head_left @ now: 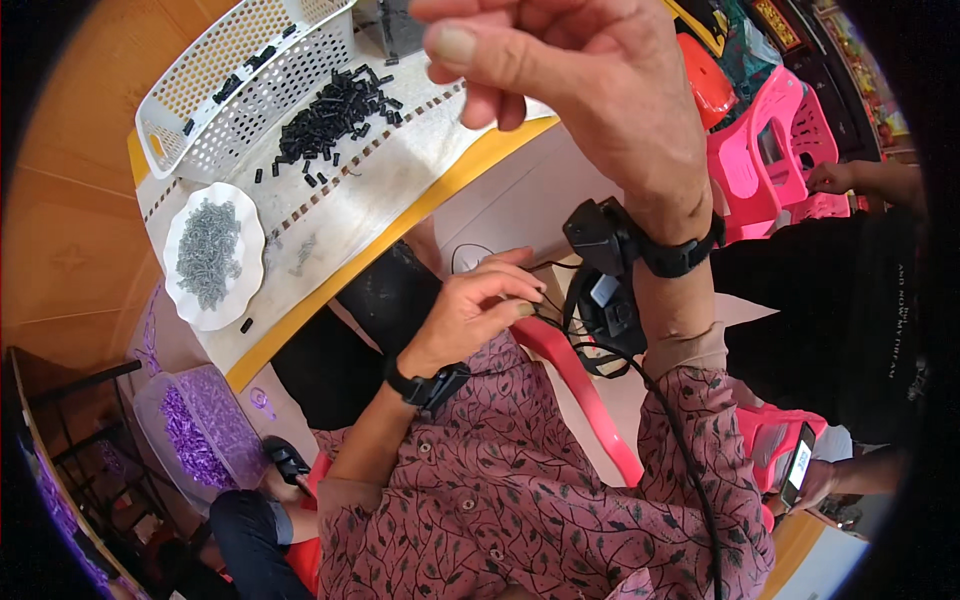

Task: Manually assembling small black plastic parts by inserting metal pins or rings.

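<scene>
My right hand (585, 85) hangs raised, thumb and fingers loosely apart, while my left hand (472, 312) meets thin black cables (556, 326), whether pinching them I cannot tell.

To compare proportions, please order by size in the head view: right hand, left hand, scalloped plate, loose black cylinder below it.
1. Right hand, probably enlarged by nearness.
2. Left hand and scalloped plate: too alike to rank.
3. Loose black cylinder.

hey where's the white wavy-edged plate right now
The white plate is on the table at the head view's left, just below the white basket, lower left of the black pieces.
</scene>
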Tool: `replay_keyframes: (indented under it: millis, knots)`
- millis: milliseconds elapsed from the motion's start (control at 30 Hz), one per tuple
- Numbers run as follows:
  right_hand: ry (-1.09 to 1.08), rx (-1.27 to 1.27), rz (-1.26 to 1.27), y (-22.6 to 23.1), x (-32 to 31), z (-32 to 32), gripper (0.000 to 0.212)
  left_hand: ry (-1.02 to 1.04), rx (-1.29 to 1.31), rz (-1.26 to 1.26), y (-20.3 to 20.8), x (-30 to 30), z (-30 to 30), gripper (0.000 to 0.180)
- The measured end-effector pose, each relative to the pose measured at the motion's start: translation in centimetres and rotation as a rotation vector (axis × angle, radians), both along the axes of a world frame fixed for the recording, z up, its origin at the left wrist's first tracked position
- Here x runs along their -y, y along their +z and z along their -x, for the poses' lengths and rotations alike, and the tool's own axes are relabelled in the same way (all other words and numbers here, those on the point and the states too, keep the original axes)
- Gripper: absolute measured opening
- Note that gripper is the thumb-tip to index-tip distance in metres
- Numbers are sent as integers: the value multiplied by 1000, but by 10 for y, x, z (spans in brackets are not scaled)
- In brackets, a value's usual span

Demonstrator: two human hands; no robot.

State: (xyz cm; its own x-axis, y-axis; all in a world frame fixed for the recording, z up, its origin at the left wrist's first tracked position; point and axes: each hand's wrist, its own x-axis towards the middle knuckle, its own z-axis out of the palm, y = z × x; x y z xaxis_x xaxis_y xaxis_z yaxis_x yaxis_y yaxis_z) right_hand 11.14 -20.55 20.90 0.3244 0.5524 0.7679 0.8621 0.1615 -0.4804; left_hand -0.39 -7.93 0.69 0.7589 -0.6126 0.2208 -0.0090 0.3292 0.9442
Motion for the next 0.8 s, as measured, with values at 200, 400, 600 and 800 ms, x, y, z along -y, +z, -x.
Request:
replay_keyframes:
  millis: [200, 400, 600, 800]
  knots:
    - [-363, -679, -27, 48, -23, 29, 18, -74, 210, -132, -6, 20, -4, 10]
    - [-335, -560, -29, 65, -21, 22, 17, 68, 244, -162, -15, 4, -14, 12]
    - [-315, -427, -32, 75, -13, 13, 16, 285, 239, -110, 33, -44, -30, 15]
    - [-525, -536, 119, 62, -9, 38, 19, 470, 481, -41, 117, -91, -22, 15]
